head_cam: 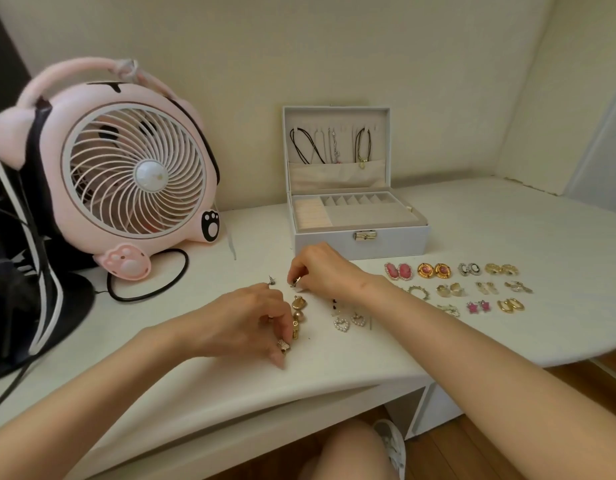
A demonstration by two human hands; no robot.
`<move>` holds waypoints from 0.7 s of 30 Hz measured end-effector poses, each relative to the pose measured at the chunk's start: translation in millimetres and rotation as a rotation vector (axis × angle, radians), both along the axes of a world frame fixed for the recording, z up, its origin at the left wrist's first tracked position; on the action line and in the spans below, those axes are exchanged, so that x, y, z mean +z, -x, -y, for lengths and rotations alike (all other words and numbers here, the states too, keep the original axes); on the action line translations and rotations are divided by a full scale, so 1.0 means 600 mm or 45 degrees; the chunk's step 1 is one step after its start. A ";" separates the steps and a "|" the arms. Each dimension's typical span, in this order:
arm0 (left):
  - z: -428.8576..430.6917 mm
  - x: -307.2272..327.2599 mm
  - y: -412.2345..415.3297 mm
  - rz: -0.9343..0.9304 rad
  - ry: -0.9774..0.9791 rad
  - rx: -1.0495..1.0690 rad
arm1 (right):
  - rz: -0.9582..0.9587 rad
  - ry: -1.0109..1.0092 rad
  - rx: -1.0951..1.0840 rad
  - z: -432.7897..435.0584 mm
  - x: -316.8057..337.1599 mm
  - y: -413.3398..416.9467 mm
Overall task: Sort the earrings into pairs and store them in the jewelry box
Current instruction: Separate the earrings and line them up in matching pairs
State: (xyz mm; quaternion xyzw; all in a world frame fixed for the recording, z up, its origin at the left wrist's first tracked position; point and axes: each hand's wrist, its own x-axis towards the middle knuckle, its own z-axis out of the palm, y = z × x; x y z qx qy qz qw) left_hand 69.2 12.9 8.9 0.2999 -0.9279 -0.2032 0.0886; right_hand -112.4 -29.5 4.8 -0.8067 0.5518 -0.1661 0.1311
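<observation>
Right of the hands, matched earring pairs lie sorted on the table, the right hand pinches a small silver earring, the left hand curls over loose gold earrings, grip unclear, and the open jewelry box far behind seemingly holds no earrings yet.

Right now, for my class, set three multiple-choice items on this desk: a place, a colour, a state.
1. The jewelry box stands where relative to the pink fan? A. to its left B. to its right C. on top of it
2. The star earrings are: A. pink B. blue C. green
3. The box's lid is: A. shut B. raised C. detached
Answers: B, the box sits right of the fan; A, both stars show pink; B, the lid stands upright.
</observation>
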 end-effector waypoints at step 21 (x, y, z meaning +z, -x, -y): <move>-0.015 0.014 0.069 -0.395 -0.113 0.056 | 0.518 -0.173 -0.189 -0.129 0.042 0.103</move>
